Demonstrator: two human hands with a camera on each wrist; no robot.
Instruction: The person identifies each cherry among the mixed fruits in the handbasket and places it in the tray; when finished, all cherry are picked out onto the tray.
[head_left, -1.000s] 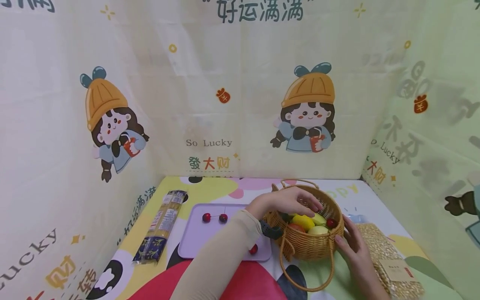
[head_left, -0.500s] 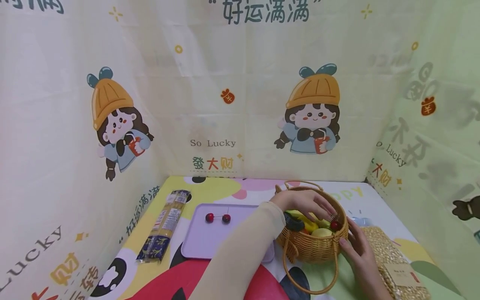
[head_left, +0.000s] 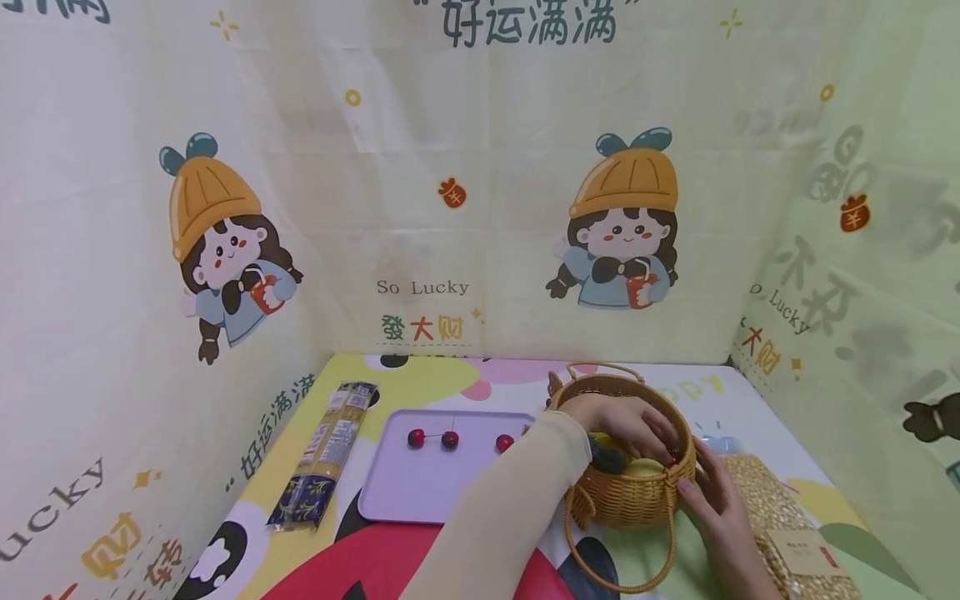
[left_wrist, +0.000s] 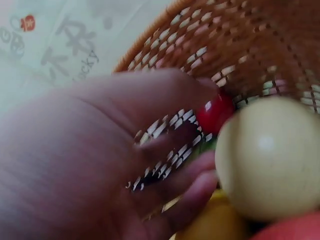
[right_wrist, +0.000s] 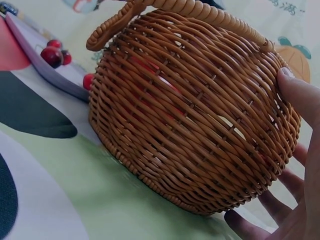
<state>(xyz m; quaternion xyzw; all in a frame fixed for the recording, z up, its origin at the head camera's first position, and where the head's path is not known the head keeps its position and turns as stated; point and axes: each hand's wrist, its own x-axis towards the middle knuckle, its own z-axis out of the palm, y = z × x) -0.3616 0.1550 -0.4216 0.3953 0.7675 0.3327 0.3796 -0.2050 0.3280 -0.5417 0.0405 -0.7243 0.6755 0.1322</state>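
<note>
My left hand (head_left: 622,425) reaches down inside a brown wicker basket (head_left: 630,507) of fruit. In the left wrist view, its thumb and forefinger pinch a red cherry (left_wrist: 216,112) near the basket wall. Two other fingers lie against a pale round fruit (left_wrist: 270,155), with a yellow fruit (left_wrist: 212,222) below. My right hand (head_left: 716,496) grips the basket's right side, thumb near the rim and fingers around the weave, as the right wrist view (right_wrist: 300,190) confirms. The basket's looped handle (head_left: 637,587) hangs down in front.
A lilac tray (head_left: 405,492) left of the basket carries cherries (head_left: 449,439), some hidden by my left sleeve (head_left: 502,517). Further left lies a long packet of noodles (head_left: 326,454). A bag of pale grain (head_left: 780,508) lies beside my right hand. Printed cloth walls surround the table.
My left hand has moved right and down, deeper into the basket, and its fingers have closed on the cherry. My right hand stays on the basket's side.
</note>
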